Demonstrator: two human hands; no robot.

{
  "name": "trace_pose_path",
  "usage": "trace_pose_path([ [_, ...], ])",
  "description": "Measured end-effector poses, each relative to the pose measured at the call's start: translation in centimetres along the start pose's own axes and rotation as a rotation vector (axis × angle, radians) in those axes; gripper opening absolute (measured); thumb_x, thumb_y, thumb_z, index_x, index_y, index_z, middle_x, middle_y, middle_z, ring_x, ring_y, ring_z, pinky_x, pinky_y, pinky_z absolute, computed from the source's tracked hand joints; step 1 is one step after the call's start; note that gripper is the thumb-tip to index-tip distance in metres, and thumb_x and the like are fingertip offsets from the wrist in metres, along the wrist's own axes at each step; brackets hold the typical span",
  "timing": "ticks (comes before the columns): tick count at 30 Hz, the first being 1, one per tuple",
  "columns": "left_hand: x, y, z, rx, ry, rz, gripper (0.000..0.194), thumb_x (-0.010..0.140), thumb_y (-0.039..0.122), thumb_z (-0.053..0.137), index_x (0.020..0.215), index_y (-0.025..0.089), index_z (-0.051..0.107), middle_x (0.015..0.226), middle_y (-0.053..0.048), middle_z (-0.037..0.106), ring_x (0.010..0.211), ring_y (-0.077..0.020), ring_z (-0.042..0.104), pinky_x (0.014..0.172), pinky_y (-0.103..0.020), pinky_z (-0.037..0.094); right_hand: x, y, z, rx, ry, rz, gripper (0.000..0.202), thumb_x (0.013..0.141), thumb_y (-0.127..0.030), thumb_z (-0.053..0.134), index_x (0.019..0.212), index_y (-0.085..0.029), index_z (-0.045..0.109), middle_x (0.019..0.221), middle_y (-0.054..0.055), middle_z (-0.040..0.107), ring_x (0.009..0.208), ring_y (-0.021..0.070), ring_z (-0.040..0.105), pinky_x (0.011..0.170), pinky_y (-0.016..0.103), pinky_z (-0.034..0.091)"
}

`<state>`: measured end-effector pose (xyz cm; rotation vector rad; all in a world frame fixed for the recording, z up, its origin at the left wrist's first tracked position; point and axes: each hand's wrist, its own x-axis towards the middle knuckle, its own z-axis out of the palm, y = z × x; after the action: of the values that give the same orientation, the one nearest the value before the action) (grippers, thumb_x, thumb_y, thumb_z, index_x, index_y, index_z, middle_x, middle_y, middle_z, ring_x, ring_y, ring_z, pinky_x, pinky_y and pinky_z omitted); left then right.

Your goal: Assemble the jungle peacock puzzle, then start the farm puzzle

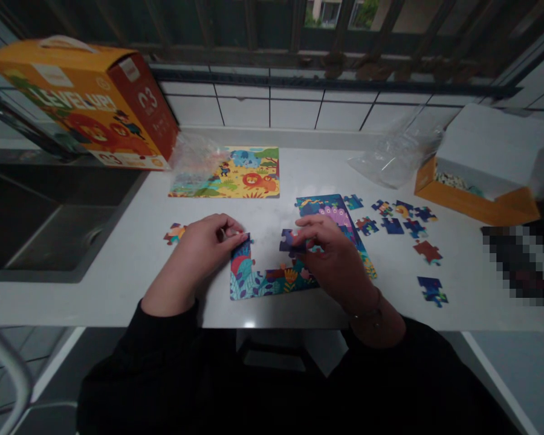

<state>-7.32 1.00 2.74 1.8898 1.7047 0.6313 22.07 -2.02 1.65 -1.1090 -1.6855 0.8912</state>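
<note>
A partly assembled jigsaw puzzle point(245, 284) with a blue undersea picture lies on the counter between my hands. Its left, bottom and right parts are joined around a bare middle. My left hand point(199, 251) pinches a blue puzzle piece point(248, 240) at the upper end of the left side, thumb and fingers close together. Over the gap, my right hand point(333, 254) holds a dark purple puzzle piece point(287, 240) by its right end. That hand covers some of the right side of the puzzle. One loose orange and teal piece point(172, 234) lies beside my left wrist.
Several loose pieces point(392, 226) lie to the right. Behind are a yellow lion picture point(258, 172), a clear plastic bag point(390, 157) and an orange LEVEL UP! box point(81, 109). An open orange box point(476, 202) stands right; a dark sink point(40, 241) is left.
</note>
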Motion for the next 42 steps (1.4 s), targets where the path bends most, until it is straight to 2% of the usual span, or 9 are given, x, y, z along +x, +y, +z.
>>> trace_pose_path([
  [4,-0.8,2.7,0.5,-0.275,-0.058,0.021,0.037,0.1,0.057,0.069,0.101,0.022,0.08,0.093,-0.007,0.081,0.082,-0.0225,0.069,0.074,-0.036,0.053,-0.2,0.1,0.1,-0.093,0.079,-0.14,0.028,0.089,-0.005,0.08,0.096,-0.033,0.082,0.129,0.006,0.064,0.109,0.0247,0.069,0.088,0.046,0.065],
  [13,-1.5,5.8,3.4,-0.68,-0.243,-0.07,0.042,0.088,0.057,0.085,0.108,0.022,0.075,0.094,-0.005,0.08,0.079,-0.0188,0.071,0.068,-0.031,0.055,-0.1,-0.1,0.4,-0.069,-0.015,-0.19,0.023,0.093,-0.01,0.082,0.094,-0.033,0.082,0.106,0.002,0.065,0.097,0.0208,0.068,0.086,0.04,0.059],
  [17,-1.1,5.3,3.7,-0.835,-0.209,-0.1,0.044,0.08,0.047,0.094,0.098,0.024,0.06,0.083,0.002,0.074,0.068,-0.014,0.067,0.061,-0.026,0.051,-0.2,-0.3,0.7,0.148,-0.098,-0.008,0.023,0.101,-0.023,0.076,0.122,-0.029,0.072,0.107,0.002,0.077,0.094,0.0196,0.075,0.084,0.037,0.062],
  [21,-1.0,5.1,4.1,-1.016,-0.122,-0.053,0.06,0.08,0.036,0.096,0.122,0.026,0.055,0.081,0.007,0.074,0.064,-0.0127,0.07,0.061,-0.023,0.052,-0.4,-0.3,1.0,0.388,-0.172,0.237,0.042,0.101,-0.029,0.071,0.139,-0.027,0.053,0.106,0.002,0.079,0.084,0.018,0.079,0.074,0.033,0.066],
  [24,-1.2,5.2,4.2,-0.972,-0.118,-0.036,0.062,0.087,0.034,0.092,0.139,0.026,0.058,0.085,0.007,0.075,0.065,-0.0129,0.073,0.063,-0.024,0.055,-0.3,-0.2,0.9,0.419,-0.195,0.238,0.041,0.098,-0.033,0.077,0.135,-0.026,0.059,0.108,0.003,0.08,0.09,0.0192,0.081,0.075,0.033,0.068],
  [29,-1.5,4.7,4.4,-0.793,-0.283,0.027,0.038,0.094,0.039,0.088,0.124,0.023,0.072,0.085,0.002,0.077,0.07,-0.0156,0.073,0.065,-0.026,0.056,-0.1,-0.2,0.7,0.23,-0.097,0.218,0.036,0.101,-0.036,0.076,0.134,-0.024,0.071,0.108,0.007,0.083,0.09,0.0212,0.081,0.07,0.034,0.067],
  [34,-1.3,4.1,5.0,-0.678,-0.212,0.024,0.031,0.092,0.044,0.09,0.097,0.021,0.071,0.089,-0.004,0.081,0.074,-0.0165,0.073,0.066,-0.027,0.053,-0.1,-0.2,0.9,0.121,-0.046,0.17,0.031,0.099,-0.034,0.077,0.127,-0.023,0.072,0.099,0.004,0.081,0.082,0.0195,0.079,0.067,0.032,0.066],
  [40,-0.4,2.8,3.6,-0.673,-0.084,-0.02,0.056,0.086,0.041,0.091,0.135,0.022,0.073,0.09,-0.002,0.08,0.079,-0.0203,0.075,0.072,-0.031,0.057,-0.1,-0.3,1.0,0.053,0.025,0.143,0.026,0.102,-0.039,0.074,0.121,-0.021,0.07,0.1,0.006,0.078,0.085,0.0195,0.077,0.068,0.032,0.065],
  [42,0.2,1.3,2.6,-0.551,0.042,-0.052,0.04,0.088,0.04,0.085,0.122,0.02,0.079,0.095,-0.005,0.082,0.083,-0.0214,0.076,0.076,-0.034,0.058,-0.1,-0.2,1.0,0.034,0.038,0.131,0.024,0.103,-0.039,0.072,0.12,-0.021,0.071,0.096,0.005,0.075,0.083,0.0187,0.075,0.066,0.031,0.063],
])
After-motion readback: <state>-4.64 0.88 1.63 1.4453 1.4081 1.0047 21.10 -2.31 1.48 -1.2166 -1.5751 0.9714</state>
